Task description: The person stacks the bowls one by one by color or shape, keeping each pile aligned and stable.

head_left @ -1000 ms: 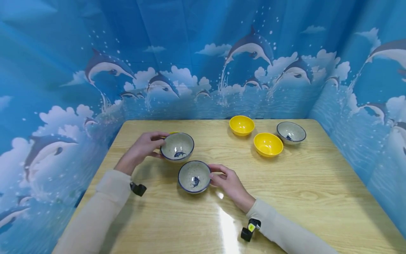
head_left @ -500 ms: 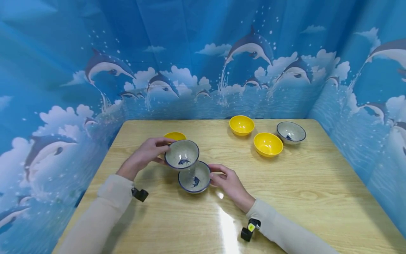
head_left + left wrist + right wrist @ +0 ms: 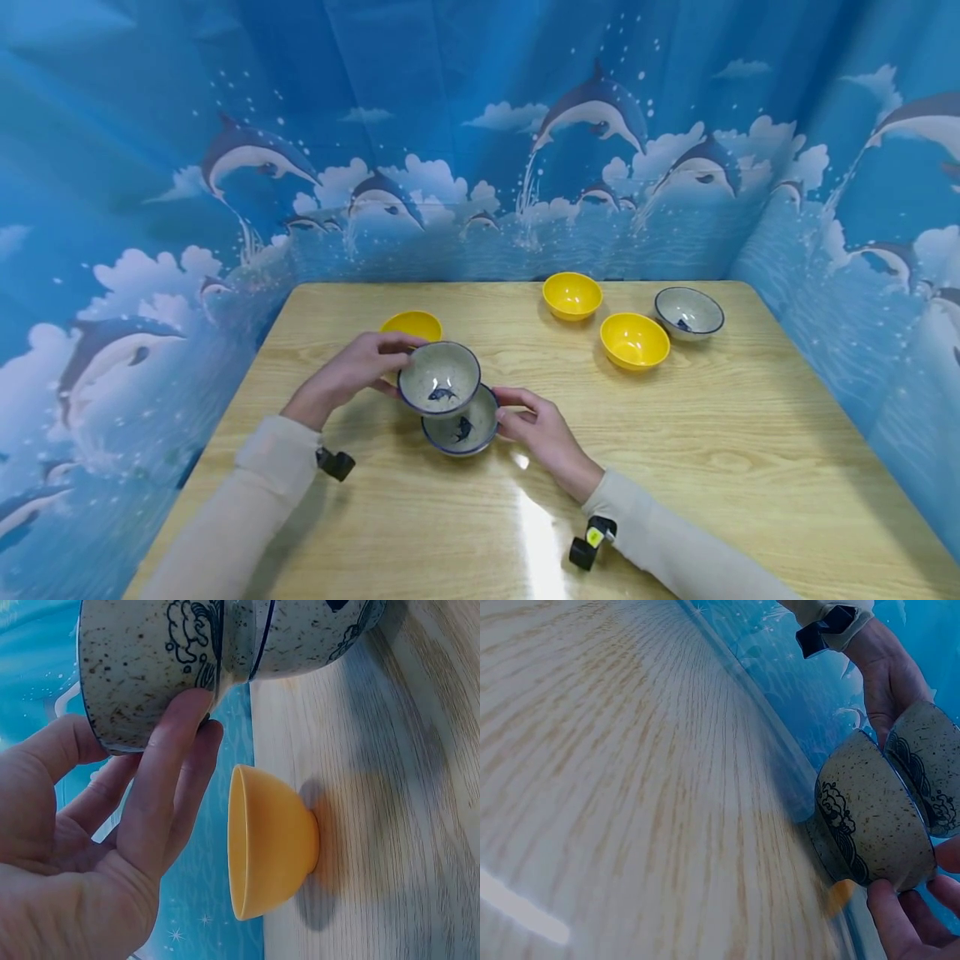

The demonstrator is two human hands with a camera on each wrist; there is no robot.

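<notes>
My left hand (image 3: pixel 360 372) pinches the rim of a speckled grey bowl (image 3: pixel 439 375) with a blue edge and a blue fish inside. This bowl is held over the far left part of a second, matching bowl (image 3: pixel 472 429), partly hiding it. In the left wrist view, the thumb and fingers grip the upper bowl (image 3: pixel 142 660) at its side. My right hand (image 3: pixel 543 433) holds the lower bowl by its right rim, and that bowl stands on the table. The right wrist view shows the lower bowl (image 3: pixel 870 817) with fingertips on its rim and the other bowl just above.
A yellow bowl (image 3: pixel 414 323) stands behind my left hand. Farther right are two more yellow bowls (image 3: pixel 572 296), (image 3: pixel 633 342) and a third grey bowl (image 3: pixel 690 312). A dolphin-print curtain (image 3: pixel 465 125) encloses the back and sides of the wooden table (image 3: pixel 712 467).
My left hand has brought its bowl right and nearer, from behind the lower bowl to partly over it. The yellow bowl behind has come into view. The right hand has stayed put.
</notes>
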